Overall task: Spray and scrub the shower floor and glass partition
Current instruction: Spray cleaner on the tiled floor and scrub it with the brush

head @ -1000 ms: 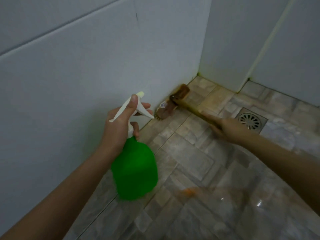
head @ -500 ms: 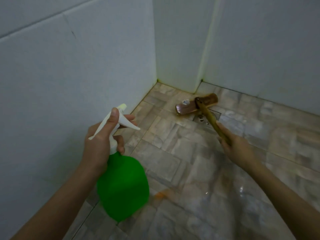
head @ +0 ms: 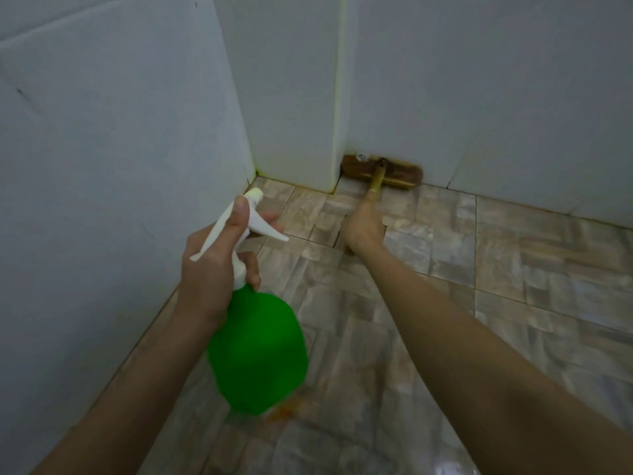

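A dim shower corner: pale wall tiles (head: 102, 166) meeting a wet, marbled stone-tile floor (head: 513, 269). At upper centre of the frame the scrub brush (head: 382, 173) has its brown head pressed flat where floor meets wall, long axis across the frame, its stiff handle running back toward the viewer into the clenched right hand (head: 364, 228). It looks light and rigid, best gripped mid-handle. At lower left centre, the left hand (head: 212, 269) grasps the neck of the green spray bottle (head: 257, 351), nozzle aimed up-right; likely slippery when wet.
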Available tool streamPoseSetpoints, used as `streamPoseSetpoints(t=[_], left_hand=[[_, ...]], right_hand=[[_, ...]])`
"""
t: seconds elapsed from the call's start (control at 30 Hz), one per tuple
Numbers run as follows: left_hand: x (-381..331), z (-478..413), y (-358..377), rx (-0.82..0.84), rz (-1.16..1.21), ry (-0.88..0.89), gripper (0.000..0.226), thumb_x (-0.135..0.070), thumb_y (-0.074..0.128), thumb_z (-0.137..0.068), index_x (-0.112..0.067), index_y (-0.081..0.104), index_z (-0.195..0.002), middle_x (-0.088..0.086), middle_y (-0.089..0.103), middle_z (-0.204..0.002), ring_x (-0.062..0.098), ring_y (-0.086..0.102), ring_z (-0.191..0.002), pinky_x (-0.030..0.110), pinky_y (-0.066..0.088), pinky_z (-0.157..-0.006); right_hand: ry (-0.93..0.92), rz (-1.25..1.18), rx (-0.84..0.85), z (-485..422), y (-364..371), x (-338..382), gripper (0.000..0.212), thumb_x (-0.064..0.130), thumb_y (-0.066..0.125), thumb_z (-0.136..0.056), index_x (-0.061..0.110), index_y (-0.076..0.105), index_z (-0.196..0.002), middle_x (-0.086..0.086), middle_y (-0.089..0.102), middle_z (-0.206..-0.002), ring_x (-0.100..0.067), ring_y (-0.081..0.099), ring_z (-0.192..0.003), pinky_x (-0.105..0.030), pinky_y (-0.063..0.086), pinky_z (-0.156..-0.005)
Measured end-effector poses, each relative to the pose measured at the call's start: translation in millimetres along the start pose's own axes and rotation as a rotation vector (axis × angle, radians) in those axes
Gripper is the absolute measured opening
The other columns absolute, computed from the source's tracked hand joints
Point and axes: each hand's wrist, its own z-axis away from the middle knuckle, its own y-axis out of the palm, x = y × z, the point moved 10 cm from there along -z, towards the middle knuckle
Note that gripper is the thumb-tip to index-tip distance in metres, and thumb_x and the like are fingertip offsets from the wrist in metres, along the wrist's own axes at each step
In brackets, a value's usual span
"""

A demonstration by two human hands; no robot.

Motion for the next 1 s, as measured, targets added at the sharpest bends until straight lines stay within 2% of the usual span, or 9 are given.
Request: streamPoseSetpoints(t=[0.13,0.3,0.43,0.57,0.7,0.77,0.83,0.93,1.0], left_hand=[[5.9,-5.5,-4.3,-0.015,-0.013,0.011,0.030,-0.050,0.053,-0.087,-0.035,0.079,-0.083,0.005,0.077,-0.104,0.019,0.044,-0.038,0.023,0.039,-0.039],[12.3,-7.7,-18.6,-0.048,-0.014,-0.034,0.048,-0.053,0.051,-0.087,-0.014,0.073,-0.105,0.006,0.076,-0.108,0.018,0.043,-0.037,0.027,0.039,-0.042],[14.3,-3.9,-10.9,-0.020,-0.028,-0.034,0.041,-0.053,0.052,-0.086,-0.022,0.074,-0.101,0.004,0.076,-0.106,0.017,0.043,-0.037,0.024,0.039,-0.042],[12.0,5.1,3.7,0.000,-0.039,-0.023,0.034,-0.055,0.056,-0.091,-0.026,0.074,-0.099,-0.001,0.078,-0.099,0.015,0.043,-0.037,0.023,0.040,-0.042],[12.0,12.1,18.3,0.002,-0.066,-0.054,0.032,-0.059,0.055,-0.090,-0.038,0.079,-0.086,-0.003,0.078,-0.094,0.013,0.044,-0.038,0.028,0.041,-0.051],[12.2,14.2,38.3,0.065,-0.078,-0.072,0.027,-0.063,0.055,-0.086,-0.050,0.077,-0.082,0.008,0.077,-0.097,0.014,0.045,-0.040,0.030,0.040,-0.055],[13.9,15.6,58.3,0.101,-0.088,-0.103,0.024,-0.072,0.059,-0.082,-0.054,0.075,-0.083,0.026,0.071,-0.102,0.015,0.047,-0.043,0.027,0.043,-0.054],[10.7,15.4,89.7,0.149,-0.129,-0.067,0.025,-0.065,0.051,-0.085,-0.055,0.074,-0.081,0.011,0.076,-0.097,0.014,0.048,-0.041,0.025,0.044,-0.053],[3.4,14.3,112.0,0.161,-0.111,-0.040,0.028,-0.059,0.052,-0.091,-0.047,0.077,-0.082,0.013,0.076,-0.094,0.015,0.047,-0.038,0.026,0.043,-0.052]], right_hand=[[-0.061,0.023,-0.045,4.5,-15.7,-25.5,0.069,0.005,0.038,-0.094,0.024,0.010,-0.154,-0.011,0.059,-0.083,-0.023,0.052,-0.063,-0.033,0.040,-0.053],[0.074,0.004,-0.222,15.6,-36.5,-64.4,0.069,0.009,0.040,-0.098,0.021,0.003,-0.154,-0.009,0.053,-0.078,-0.026,0.052,-0.070,-0.034,0.039,-0.059],[-0.112,0.113,-0.041,1.5,-11.0,-30.8,0.073,0.004,0.041,-0.094,0.024,0.004,-0.154,-0.014,0.059,-0.082,-0.029,0.056,-0.070,-0.035,0.042,-0.057],[-0.227,0.227,-0.006,5.8,-44.2,-63.2,0.067,0.007,0.037,-0.097,0.027,0.008,-0.153,-0.014,0.060,-0.079,-0.025,0.053,-0.062,-0.032,0.041,-0.052],[0.049,0.141,-0.214,1.9,-120.9,-138.5,0.050,0.010,0.040,-0.095,0.014,0.035,-0.145,-0.014,0.056,-0.076,-0.032,0.055,-0.065,-0.038,0.048,-0.059],[0.138,0.115,-0.261,2.8,-136.5,-155.6,0.055,0.011,0.041,-0.093,0.014,0.032,-0.146,-0.015,0.057,-0.077,-0.032,0.055,-0.067,-0.038,0.050,-0.061],[0.044,0.133,-0.166,-0.9,-130.0,-140.1,0.056,0.010,0.040,-0.093,0.017,0.029,-0.148,-0.012,0.057,-0.072,-0.030,0.056,-0.061,-0.036,0.049,-0.054],[-0.089,0.197,-0.011,-3.4,-128.1,-117.9,0.068,0.008,0.037,-0.095,0.032,0.010,-0.152,-0.012,0.057,-0.071,-0.029,0.057,-0.057,-0.029,0.042,-0.042],[-0.137,0.276,0.023,-1.1,-151.3,-131.4,0.067,0.010,0.037,-0.097,0.033,0.008,-0.152,-0.015,0.062,-0.078,-0.030,0.060,-0.062,-0.035,0.050,-0.048]])
